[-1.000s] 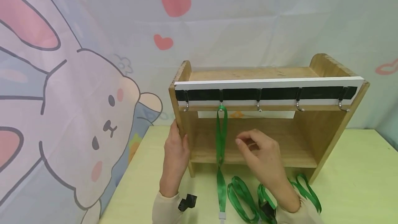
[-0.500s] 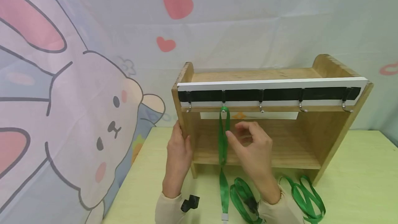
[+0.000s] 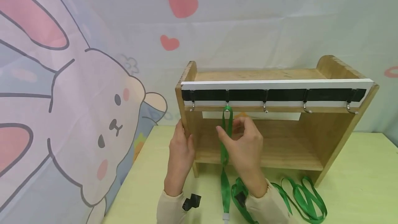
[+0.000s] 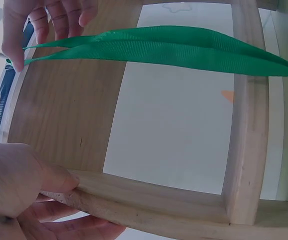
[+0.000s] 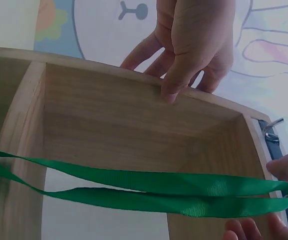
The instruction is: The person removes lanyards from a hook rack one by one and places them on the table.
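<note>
A green lanyard (image 3: 226,182) hangs by its loop from the second hook (image 3: 227,106) from the left. My right hand (image 3: 244,144) is at the upper part of this loop, thumb on one side of the strap and fingers on the other, spread apart. In the right wrist view, the strap passes between the thumb (image 5: 287,167) and fingertips, with a gap showing. My left hand (image 3: 181,155) grips the left side panel of the wooden shelf (image 3: 186,117), thumb inside and fingers outside. The left wrist view shows this thumb (image 4: 59,179) on the panel edge.
More green lanyards lie on the yellow-green table (image 3: 136,186) before the shelf: one coiled lanyard (image 3: 308,199) at right, another partly behind my right forearm. Several metal hooks line the black strip (image 3: 287,95). A printed rabbit backdrop (image 3: 102,120) stands behind.
My right hand has moved left and slightly up, from beside the hanging lanyard to around its strap. The left hand keeps its grip on the shelf. The head view has shifted slightly.
</note>
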A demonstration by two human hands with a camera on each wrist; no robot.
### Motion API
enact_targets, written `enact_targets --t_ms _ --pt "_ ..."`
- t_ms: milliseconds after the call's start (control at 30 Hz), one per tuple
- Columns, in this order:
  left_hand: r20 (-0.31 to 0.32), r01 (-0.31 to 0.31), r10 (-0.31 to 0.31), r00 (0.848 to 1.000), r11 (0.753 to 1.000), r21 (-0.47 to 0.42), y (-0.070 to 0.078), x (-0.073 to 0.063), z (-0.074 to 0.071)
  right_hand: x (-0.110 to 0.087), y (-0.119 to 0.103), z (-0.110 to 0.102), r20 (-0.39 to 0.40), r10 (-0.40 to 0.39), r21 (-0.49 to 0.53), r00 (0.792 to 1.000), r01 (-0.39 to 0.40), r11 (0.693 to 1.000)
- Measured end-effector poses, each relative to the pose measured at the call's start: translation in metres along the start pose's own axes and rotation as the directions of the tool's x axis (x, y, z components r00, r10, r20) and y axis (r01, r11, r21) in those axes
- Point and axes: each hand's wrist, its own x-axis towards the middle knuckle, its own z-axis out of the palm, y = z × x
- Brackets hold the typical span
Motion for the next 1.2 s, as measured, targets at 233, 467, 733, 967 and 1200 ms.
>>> enact_targets --t_ms 233,467,733,967,1200 --pt "-0.003 0.001 -0.001 1.000 1.000 -0.003 0.000 0.001 0.001 0.002 -0.003 0.006 -0.012 -0.027 0.017 1.000 0.027 0.999" --pt "-0.010 0.004 -0.004 1.000 1.000 0.004 0.002 0.002 0.000 0.002 -0.003 0.006 -0.038 -0.097 0.016 0.995 0.097 0.995" --pt "-0.004 0.013 -0.013 1.000 1.000 0.010 0.002 0.001 0.000 0.002 -0.009 0.002 -0.065 -0.119 0.019 0.991 0.121 0.992" --pt "-0.013 -0.003 0.003 1.000 1.000 0.009 0.001 0.000 0.001 0.000 -0.018 -0.009 -0.053 -0.131 0.110 0.990 0.136 0.985" --pt "-0.012 -0.014 0.014 1.000 1.000 0.001 0.000 0.001 0.000 -0.006 -0.023 -0.023 0.106 0.058 0.244 0.993 -0.082 0.966"
